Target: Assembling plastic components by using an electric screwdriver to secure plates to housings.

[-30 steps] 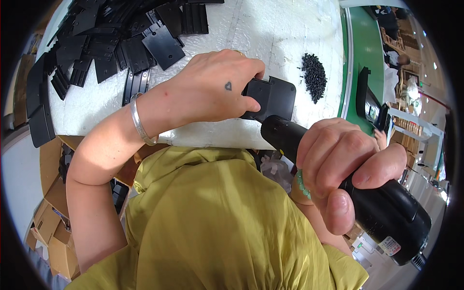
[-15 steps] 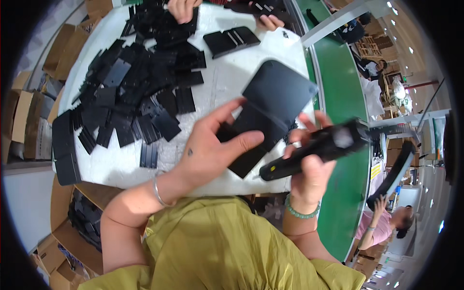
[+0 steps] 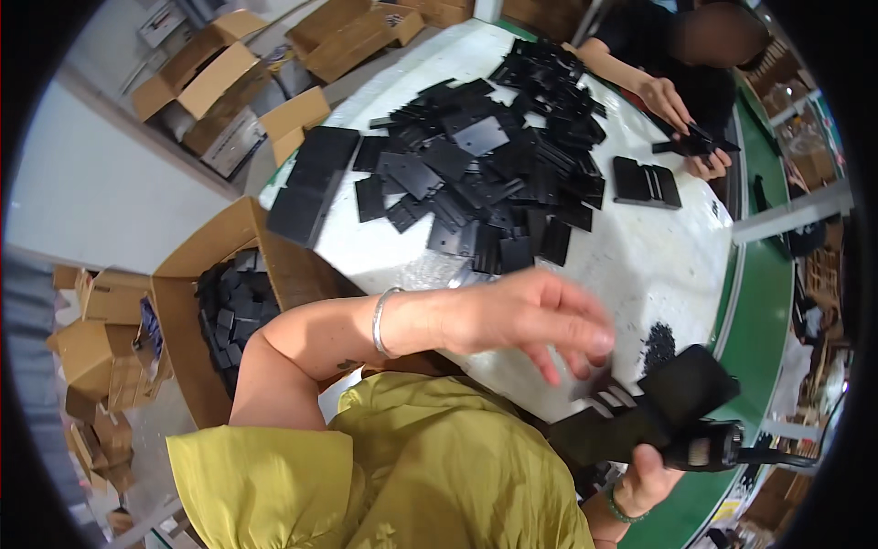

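My left hand (image 3: 540, 320) hovers over the near part of the white table, fingers loosely apart and slightly blurred, with nothing visible in it. At the lower right my right hand (image 3: 645, 480) is closed around a black corded electric screwdriver (image 3: 704, 446). A black hinged panel piece (image 3: 686, 389) lies against that hand and tool, the thumb at its lower edge. Its lower part runs towards my body, and most of my right fingers are hidden beneath it. A patch of small black screws (image 3: 659, 346) lies on the table beyond the panel.
A large heap of black plates (image 3: 480, 169) covers the middle of the white table (image 3: 366, 247). A long black panel (image 3: 313, 183) lies at its left edge. An open carton (image 3: 174, 293) with black parts stands at left. Across the table a co-worker's hands (image 3: 672, 105) hold a black part.
My view has swung to the left. My left hand has let go of the black panel and come away from it. The panel now rests at my right hand with the screwdriver.
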Action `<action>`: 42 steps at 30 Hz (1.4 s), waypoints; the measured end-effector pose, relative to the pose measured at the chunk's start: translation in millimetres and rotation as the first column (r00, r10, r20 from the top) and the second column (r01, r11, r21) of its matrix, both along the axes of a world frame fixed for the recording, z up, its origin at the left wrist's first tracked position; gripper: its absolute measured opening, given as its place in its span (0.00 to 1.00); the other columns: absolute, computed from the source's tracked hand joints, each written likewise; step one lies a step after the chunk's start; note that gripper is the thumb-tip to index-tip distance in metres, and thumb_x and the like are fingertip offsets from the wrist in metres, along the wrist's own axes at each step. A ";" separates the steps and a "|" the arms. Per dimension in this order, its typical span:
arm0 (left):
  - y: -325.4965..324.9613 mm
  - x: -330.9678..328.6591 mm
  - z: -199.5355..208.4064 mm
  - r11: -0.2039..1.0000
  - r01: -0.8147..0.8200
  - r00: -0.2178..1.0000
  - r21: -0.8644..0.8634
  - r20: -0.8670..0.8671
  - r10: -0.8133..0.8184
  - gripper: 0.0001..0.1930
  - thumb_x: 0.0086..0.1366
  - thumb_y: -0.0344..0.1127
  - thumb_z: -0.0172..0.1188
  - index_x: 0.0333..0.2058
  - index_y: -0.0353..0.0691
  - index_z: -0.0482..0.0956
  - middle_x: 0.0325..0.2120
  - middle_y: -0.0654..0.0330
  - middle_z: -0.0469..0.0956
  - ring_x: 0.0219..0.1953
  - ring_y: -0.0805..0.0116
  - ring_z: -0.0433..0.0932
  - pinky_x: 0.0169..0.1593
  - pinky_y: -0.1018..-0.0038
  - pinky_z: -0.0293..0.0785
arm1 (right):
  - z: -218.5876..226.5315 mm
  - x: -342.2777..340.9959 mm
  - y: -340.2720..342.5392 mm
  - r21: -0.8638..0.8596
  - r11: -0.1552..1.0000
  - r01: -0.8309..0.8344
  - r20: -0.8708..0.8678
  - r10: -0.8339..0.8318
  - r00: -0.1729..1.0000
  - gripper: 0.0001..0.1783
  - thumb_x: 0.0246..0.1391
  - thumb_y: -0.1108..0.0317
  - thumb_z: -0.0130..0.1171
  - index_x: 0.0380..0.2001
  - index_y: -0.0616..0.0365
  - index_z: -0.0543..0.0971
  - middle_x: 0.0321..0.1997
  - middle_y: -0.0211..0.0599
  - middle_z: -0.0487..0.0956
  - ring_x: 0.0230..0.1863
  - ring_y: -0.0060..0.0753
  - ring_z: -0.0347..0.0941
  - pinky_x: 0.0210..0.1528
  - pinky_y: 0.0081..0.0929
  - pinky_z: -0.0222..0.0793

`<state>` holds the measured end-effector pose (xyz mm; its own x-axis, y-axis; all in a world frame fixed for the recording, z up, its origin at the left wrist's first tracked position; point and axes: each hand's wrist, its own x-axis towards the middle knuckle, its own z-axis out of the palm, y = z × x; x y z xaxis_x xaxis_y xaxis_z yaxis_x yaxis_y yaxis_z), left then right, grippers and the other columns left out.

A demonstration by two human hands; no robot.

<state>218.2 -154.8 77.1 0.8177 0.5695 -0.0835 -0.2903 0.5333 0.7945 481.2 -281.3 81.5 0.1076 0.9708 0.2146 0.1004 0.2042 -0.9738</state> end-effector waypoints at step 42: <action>-101.7 -284.1 -92.4 -0.091 -0.992 -0.122 0.091 -0.446 0.887 0.19 0.62 0.42 0.55 0.49 0.41 0.70 0.38 0.62 0.75 0.39 0.75 0.72 0.42 0.79 0.73 | 4.8 -12.7 80.0 -0.135 0.983 0.124 -0.470 -0.174 0.866 0.23 0.44 0.76 0.55 0.46 0.64 0.66 0.30 0.41 0.74 0.22 0.24 0.64 0.26 0.19 0.61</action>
